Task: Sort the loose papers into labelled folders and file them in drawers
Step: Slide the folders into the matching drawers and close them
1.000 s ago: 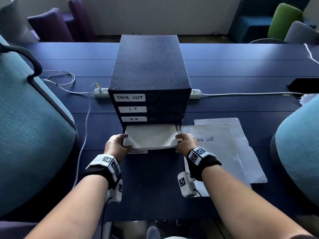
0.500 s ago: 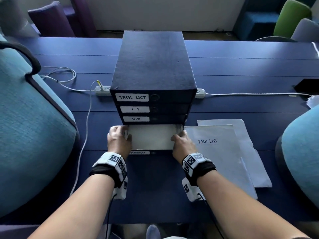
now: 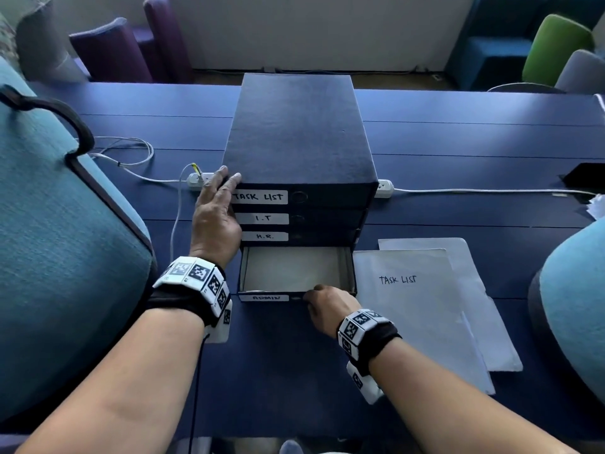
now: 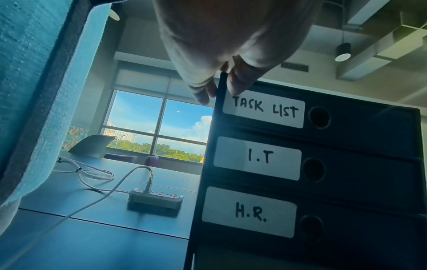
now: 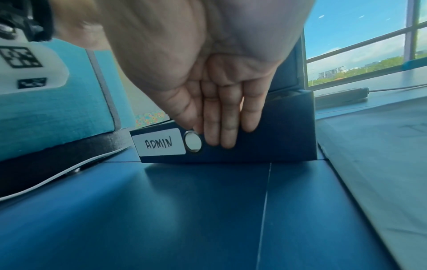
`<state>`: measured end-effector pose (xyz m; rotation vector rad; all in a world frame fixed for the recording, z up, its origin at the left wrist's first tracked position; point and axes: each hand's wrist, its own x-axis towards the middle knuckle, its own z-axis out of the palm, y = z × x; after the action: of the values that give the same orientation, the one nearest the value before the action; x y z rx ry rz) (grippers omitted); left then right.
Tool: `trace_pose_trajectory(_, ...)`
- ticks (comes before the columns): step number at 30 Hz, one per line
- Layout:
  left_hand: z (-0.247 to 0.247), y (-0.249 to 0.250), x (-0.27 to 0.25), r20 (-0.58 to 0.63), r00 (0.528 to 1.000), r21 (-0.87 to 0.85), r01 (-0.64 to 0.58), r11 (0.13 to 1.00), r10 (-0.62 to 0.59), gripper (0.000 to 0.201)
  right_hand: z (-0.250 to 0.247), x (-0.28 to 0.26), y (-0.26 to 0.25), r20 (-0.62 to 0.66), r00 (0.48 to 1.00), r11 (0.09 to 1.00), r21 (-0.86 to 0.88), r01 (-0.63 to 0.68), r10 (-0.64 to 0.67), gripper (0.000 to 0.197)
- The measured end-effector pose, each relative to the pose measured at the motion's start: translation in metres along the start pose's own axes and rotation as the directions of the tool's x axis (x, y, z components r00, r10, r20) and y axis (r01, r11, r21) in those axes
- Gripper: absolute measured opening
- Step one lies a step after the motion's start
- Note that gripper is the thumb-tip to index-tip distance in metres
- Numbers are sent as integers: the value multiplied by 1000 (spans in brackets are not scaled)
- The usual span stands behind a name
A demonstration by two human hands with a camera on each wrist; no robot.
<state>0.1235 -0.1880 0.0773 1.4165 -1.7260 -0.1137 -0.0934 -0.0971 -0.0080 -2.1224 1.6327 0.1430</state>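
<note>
Flat-fingered, the right grip (image 5: 221,117) presses the front of the open ADMIN drawer (image 3: 296,273), a white folder inside; the left grip (image 3: 214,211), fingers straight, braces the cabinet's (image 3: 299,139) front left corner; an uneven push could jam the drawer or slide the cabinet back along the surface (image 3: 281,371); labels above read TASK LIST, I.T, H.R.; a TASK LIST folder (image 3: 419,309) lies just right.

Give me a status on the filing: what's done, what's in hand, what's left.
Done: a white folder lies in the open ADMIN drawer. In hand: the right hand has straight fingers on that drawer's front, likely to push it in, while the left hand braces the drawer unit at its top corner. Left: the TASK LIST folder and another under it wait on the table.
</note>
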Motion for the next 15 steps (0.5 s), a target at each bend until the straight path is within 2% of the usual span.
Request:
trace_pose_trajectory(10, -1, -1, 0, -19, 1000, -48, 1, 999, -1, 68, -11, 42, 6, -34, 998, 998, -38, -51, 50, 30)
trace_pose_trajectory(15, -2, 2, 0, 2, 1000, -43, 18, 999, -17, 72, -12, 58, 10, -103, 994, 997, -70, -40, 33, 30)
